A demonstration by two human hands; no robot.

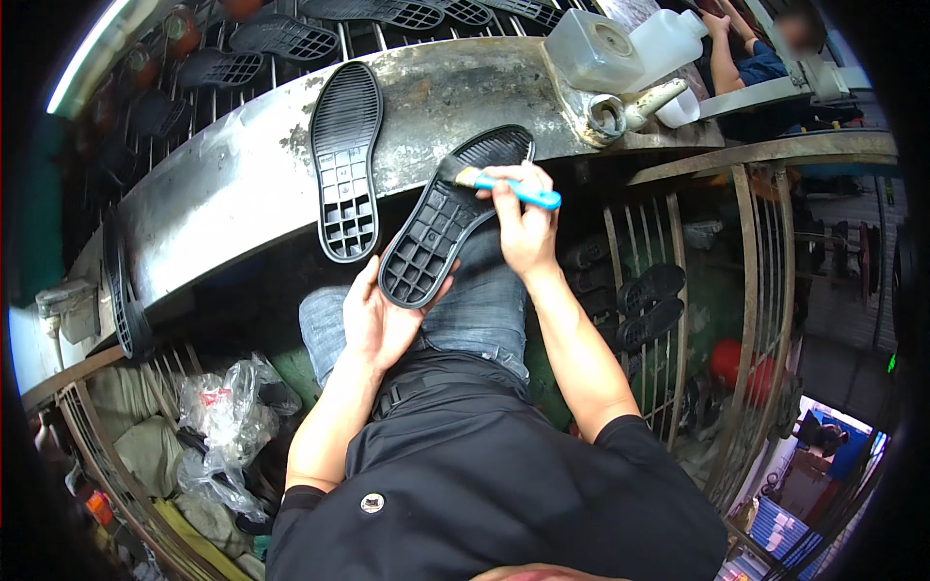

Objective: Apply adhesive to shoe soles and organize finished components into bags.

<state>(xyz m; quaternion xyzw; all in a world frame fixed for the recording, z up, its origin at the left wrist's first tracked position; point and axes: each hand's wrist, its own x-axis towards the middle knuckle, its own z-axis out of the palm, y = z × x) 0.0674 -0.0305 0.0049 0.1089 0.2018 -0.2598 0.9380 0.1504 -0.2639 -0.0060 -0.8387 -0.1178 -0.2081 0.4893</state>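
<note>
My left hand (386, 318) grips a black shoe sole (426, 237) by its heel end, with the gridded side facing up. The sole slants up to the right, its toe end close to the metal bench edge. In my right hand (526, 221) is a small brush with a blue handle (528, 192). Its bristles (467, 177) are at the sole's middle, touching or just above it. A second black sole (347, 160) lies on the bench to the left, its heel end jutting past the edge.
The curved metal bench (232, 198) spans the front. More soles (284, 39) lie on a rack behind it. A plastic container (593, 50) and a white bottle (668, 46) stand at the right. Soles (651, 324) sit on the right rack. A plastic bag (228, 416) is lower left. Another person's arm (722, 63) shows at upper right.
</note>
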